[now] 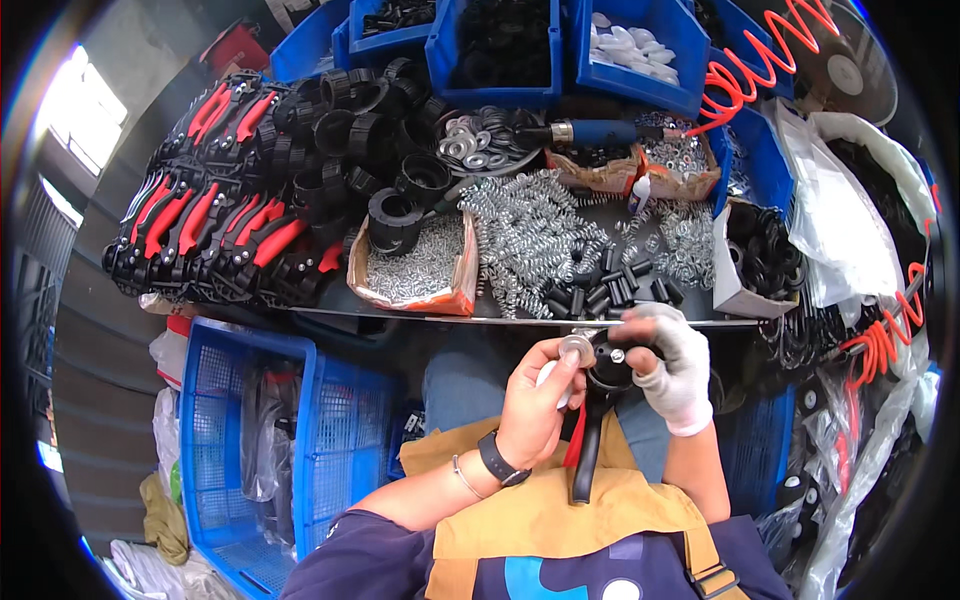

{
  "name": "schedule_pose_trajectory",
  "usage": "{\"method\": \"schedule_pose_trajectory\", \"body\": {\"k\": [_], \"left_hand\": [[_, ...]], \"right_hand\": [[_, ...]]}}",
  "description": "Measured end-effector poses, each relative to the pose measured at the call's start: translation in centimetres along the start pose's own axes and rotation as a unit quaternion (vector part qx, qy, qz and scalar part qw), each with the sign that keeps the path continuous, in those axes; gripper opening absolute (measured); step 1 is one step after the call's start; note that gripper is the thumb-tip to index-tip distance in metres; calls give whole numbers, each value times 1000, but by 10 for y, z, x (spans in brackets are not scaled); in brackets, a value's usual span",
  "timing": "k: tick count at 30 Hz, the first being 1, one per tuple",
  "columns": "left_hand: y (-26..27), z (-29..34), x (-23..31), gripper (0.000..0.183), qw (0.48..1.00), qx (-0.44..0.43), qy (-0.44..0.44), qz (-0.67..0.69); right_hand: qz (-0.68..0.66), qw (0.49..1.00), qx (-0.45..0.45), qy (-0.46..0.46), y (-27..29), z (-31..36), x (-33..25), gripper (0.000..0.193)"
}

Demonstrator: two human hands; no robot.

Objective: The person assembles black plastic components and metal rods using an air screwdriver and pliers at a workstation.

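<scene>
My bare left hand is closed, its thumb pressing a round metal washer against the fingers. A white oval piece also shows in that hand, below the thumb. Right beside it is a black hand tool with a round head, a long black handle pointing toward my lap and a red lever. My right hand, in a white glove with bare fingertips, is at the head's right side, close to a small bright screw. Its fingers are smeared by motion, so their grip is unclear.
Springs, black tubes and a carton of small metal parts cover the bench. Red-and-black tools are piled left. Blue bins line the back; a coiled red hose hangs right. A blue crate stands lower left.
</scene>
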State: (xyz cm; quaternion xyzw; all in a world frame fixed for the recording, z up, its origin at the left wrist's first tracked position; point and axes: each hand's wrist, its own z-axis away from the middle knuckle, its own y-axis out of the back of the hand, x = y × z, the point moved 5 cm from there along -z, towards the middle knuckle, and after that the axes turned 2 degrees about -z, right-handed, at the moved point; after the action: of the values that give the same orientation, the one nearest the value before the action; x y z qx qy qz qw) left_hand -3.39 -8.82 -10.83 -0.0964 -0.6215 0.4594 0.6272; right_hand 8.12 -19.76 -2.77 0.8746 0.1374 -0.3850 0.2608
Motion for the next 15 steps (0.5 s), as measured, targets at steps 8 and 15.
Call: {"method": "schedule_pose_trajectory", "body": {"k": [8,15], "left_hand": [[-3,-5,-1,17,1000,3,1,-2],[-9,-4,4,20,1000,-11,7,6]], "right_hand": [[-39,996,42,-75,11,9,19,37],[64,998,-3,21,2,0,2,26]]}}
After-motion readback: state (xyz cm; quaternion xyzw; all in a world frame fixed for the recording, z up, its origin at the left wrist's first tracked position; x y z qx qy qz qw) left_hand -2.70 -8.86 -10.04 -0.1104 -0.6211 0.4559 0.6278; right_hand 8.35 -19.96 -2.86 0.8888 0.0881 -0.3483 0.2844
